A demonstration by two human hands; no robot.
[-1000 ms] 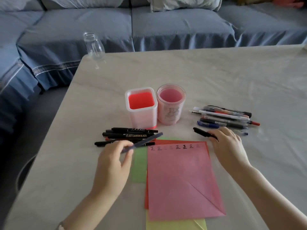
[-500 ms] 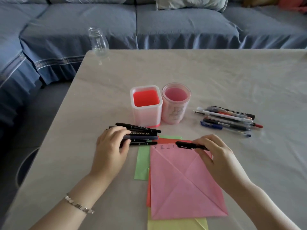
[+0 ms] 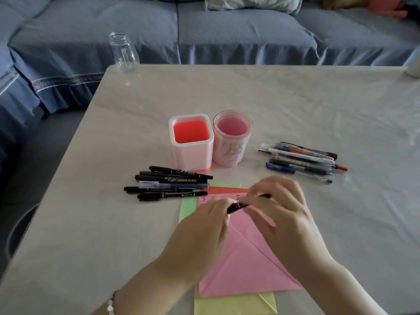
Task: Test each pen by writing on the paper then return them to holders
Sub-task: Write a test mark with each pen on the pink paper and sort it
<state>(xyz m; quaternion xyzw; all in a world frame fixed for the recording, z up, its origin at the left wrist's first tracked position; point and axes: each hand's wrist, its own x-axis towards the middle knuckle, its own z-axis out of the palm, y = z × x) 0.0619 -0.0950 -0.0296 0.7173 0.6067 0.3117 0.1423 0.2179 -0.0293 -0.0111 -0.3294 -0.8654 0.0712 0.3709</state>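
A black pen (image 3: pixel 236 206) lies across both my hands above the pink paper (image 3: pixel 245 264). My left hand (image 3: pixel 204 226) pinches its left end and my right hand (image 3: pixel 281 212) grips the rest of the barrel. Handwritten marks run along the pink sheet's top edge, partly hidden by my fingers. A square holder with a red inside (image 3: pixel 192 144) and a round pink holder (image 3: pixel 231 139) stand side by side behind the paper, both with nothing in them. Several black markers (image 3: pixel 168 184) lie left of the paper. A pile of mixed pens (image 3: pixel 300 160) lies to the right.
Green (image 3: pixel 187 208), orange-red (image 3: pixel 227 190) and yellow (image 3: pixel 234 305) sheets lie under the pink one. A clear glass jar (image 3: pixel 123 52) stands at the table's far left corner. A blue sofa (image 3: pixel 227 32) runs behind and to the left of the pale table (image 3: pixel 318 105).
My left hand left the pile of black markers and came right to the pen in my right hand. Both hands now hold that pen over the paper's top.
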